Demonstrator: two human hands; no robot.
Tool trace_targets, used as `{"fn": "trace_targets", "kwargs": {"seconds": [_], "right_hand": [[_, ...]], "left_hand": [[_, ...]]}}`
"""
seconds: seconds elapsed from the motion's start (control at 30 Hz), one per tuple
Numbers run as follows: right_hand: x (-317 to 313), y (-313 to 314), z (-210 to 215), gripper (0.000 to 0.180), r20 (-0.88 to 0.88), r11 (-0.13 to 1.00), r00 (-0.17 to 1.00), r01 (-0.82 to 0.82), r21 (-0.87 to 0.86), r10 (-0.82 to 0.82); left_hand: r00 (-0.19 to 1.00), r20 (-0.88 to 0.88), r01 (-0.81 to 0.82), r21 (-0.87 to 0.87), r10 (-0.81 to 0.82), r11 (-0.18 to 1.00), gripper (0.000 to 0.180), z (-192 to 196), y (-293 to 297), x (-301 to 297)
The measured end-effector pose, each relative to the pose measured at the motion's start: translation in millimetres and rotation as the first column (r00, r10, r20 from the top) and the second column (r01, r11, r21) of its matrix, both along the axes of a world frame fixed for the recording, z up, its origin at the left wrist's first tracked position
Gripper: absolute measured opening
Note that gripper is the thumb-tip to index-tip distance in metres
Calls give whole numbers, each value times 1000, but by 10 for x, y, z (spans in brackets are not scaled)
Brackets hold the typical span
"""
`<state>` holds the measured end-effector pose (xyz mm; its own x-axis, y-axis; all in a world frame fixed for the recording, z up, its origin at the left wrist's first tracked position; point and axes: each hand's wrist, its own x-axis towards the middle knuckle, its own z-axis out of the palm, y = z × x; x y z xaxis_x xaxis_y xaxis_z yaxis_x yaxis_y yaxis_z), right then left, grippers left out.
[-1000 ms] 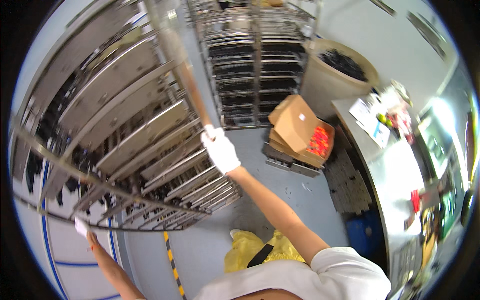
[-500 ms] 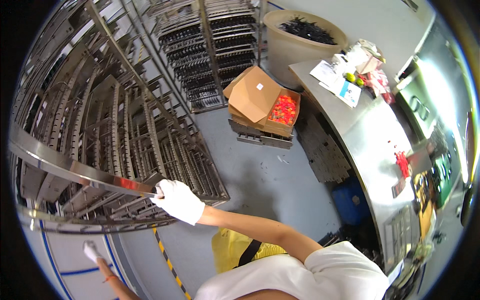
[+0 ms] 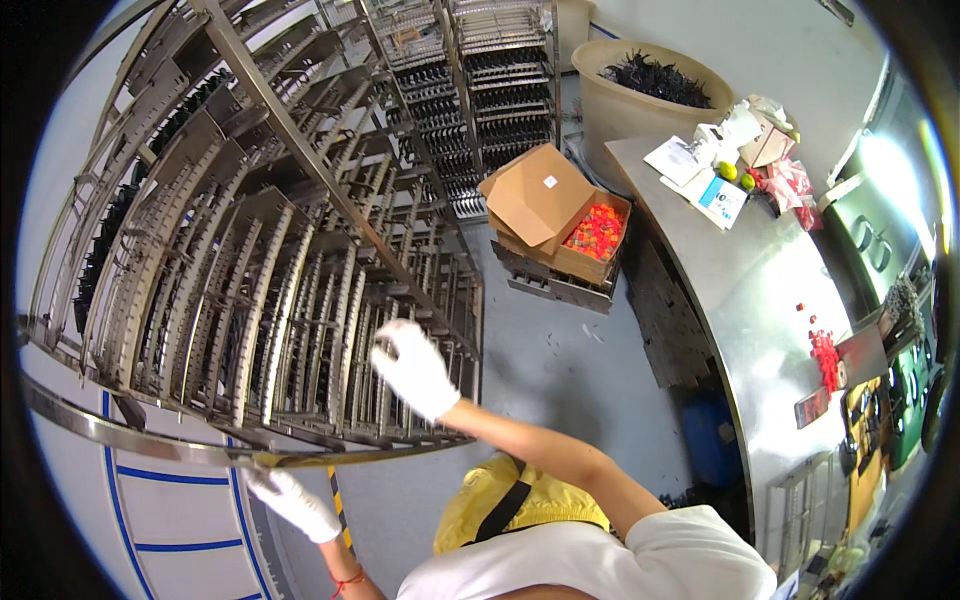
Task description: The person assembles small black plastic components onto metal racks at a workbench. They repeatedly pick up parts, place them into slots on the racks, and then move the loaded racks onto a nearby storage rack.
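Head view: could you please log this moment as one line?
left hand: on rack rail | right hand: raised before rack | gloves: white

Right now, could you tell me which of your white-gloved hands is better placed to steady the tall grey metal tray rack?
Probably the left hand: it already touches the near rail of the tall grey metal tray rack. The right hand is raised in front of the shelves, blurred, with no clear contact.

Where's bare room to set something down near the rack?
Bare grey floor lies between the metal rack and the open cardboard box. The steel counter is bare mid-length; its far end is crowded with papers, its near end with red bits.
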<state>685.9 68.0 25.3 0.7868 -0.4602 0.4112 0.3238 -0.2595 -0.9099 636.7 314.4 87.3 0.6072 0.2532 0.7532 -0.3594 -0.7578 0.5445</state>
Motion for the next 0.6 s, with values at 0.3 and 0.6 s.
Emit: {"fn": "trace_targets", "kwargs": {"seconds": [0.3,0.6], "right_hand": [[584,-927,352,63,22,976,986,166,-142,-164],[920,-378,501,38,-194,995,981,25,93,-7]], "left_hand": [[966,212,-40,-445,148,895,39,-287,35,302],[901,309,-226,-265,305,937,48,-247,617,333]]}}
